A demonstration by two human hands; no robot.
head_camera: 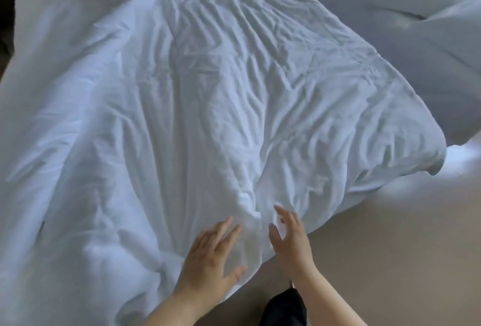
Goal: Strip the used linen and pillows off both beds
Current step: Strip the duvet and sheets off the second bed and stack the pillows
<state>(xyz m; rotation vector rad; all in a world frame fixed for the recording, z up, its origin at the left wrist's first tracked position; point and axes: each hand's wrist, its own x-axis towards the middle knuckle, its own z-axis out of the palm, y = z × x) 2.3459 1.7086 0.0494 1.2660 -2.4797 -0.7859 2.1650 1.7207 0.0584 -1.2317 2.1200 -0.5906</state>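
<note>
A large crumpled white duvet [208, 104] covers most of the view and spills down onto the floor at the near edge. My left hand [210, 258] lies flat on its near edge with the fingers spread, holding nothing. My right hand [291, 242] hovers just to the right, fingers apart, beside a bunched fold of the duvet [251, 221] that rises between the two hands. A second heap of white bedding [421, 28] lies at the far right.
Beige floor [390, 260] fills the lower right. A dark clothed leg or foot [283, 307] shows at the bottom between my forearms. A dark strip runs along the far left edge [6, 13].
</note>
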